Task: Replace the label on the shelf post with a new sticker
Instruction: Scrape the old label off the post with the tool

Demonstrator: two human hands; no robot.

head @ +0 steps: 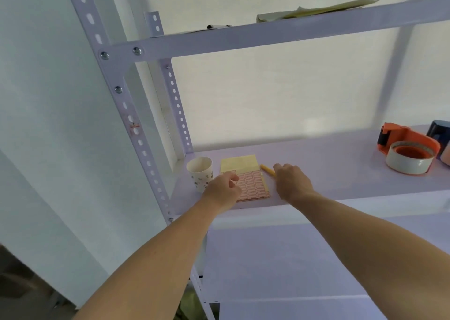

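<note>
Over sticker sheet (253, 187), left hand (222, 189) curled.

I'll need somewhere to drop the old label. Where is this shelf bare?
Widest bare stretch: between the right hand and the orange tape dispenser. A narrower strip runs behind the sticker sheet, by the wall. The left end is crowded: paper cup, sticker sheet, yellow pen and the left hand.

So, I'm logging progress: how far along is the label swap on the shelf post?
Seemingly early. Done: nothing evident; a label is on the post. In hand: left hand at the edge of the sticker sheet, right hand by the yellow pen. Left: peel a sticker, strip the post's label, apply the new one.
</note>
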